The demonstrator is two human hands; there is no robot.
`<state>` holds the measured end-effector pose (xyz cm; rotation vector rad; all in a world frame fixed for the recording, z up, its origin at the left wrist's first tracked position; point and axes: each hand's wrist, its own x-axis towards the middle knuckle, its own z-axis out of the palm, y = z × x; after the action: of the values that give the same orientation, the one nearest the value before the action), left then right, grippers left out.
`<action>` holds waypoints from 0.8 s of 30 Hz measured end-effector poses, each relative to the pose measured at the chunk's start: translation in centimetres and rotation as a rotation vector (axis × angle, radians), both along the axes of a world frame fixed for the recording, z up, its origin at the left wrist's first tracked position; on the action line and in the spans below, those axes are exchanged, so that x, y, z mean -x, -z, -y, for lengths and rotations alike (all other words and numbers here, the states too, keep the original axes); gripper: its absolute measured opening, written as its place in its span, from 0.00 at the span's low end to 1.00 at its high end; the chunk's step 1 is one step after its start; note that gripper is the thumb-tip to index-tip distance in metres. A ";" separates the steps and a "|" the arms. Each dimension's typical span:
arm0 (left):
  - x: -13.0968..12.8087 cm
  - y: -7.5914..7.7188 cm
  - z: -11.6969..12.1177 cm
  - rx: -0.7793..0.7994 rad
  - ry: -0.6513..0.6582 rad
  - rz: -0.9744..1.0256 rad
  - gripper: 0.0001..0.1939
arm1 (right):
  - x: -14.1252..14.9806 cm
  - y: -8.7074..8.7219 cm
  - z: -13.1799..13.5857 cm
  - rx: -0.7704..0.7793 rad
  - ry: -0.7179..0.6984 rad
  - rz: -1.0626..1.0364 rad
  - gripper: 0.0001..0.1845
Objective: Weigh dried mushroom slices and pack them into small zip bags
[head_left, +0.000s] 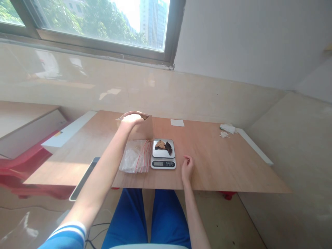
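Left grip (133,119) of ours reaches into the mouth of a brown paper bag (145,129), its fingers hidden, so we cannot tell whether it grasps anything inside. Our right grip (187,166) rests on the table (220,166) just beside the scale (164,164), loosely curled and released, with nothing visible in it.

As far as we can judge, the weighing is partway along. A few brown and black dried pieces (160,144) already lie on the scale's metal plate, and its display appears lit, but the figures are too small for us to read, so we cannot say whether the amount is complete. With one hand in the paper bag, we take the portion to be unfinished.

Plastic bags (133,159) with red edges lie in a flat, overlapping stack to the left of the scale. None that we can see looks filled, so any bagging appears not yet done.
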<state>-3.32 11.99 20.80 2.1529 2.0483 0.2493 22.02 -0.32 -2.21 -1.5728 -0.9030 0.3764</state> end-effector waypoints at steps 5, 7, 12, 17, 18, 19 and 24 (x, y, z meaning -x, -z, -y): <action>-0.7 -0.3 0.8 0.061 -0.100 -0.017 0.16 | -0.1 0.2 -0.2 -0.014 0.003 0.005 0.12; -0.8 -0.4 1.2 0.039 -0.119 -0.016 0.17 | -0.3 0.0 -0.3 -0.027 0.003 0.012 0.11; -1.0 -0.6 2.6 -0.052 -0.121 -0.013 0.15 | 1.9 -2.1 0.9 -0.122 0.027 0.098 0.09; -0.6 -1.2 4.2 -0.211 -0.100 -0.035 0.13 | 13.1 -4.2 4.4 -0.287 -0.546 0.395 0.14; -0.3 -1.4 4.5 -0.258 -0.093 -0.012 0.12 | 15.9 -4.3 5.0 -0.288 -0.731 0.470 0.14; -0.1 -1.6 4.7 -0.317 -0.086 0.028 0.12 | 18.6 -4.4 5.5 -0.279 -0.874 0.554 0.13; 2.1 -3.4 5.7 -0.652 -0.066 0.263 0.14 | 26.8 -3.5 6.0 -0.124 -0.996 0.857 0.18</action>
<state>-5.38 6.26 24.22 2.1957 2.0683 1.2891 -4.79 -6.28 1.26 -1.0337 -2.3291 0.3048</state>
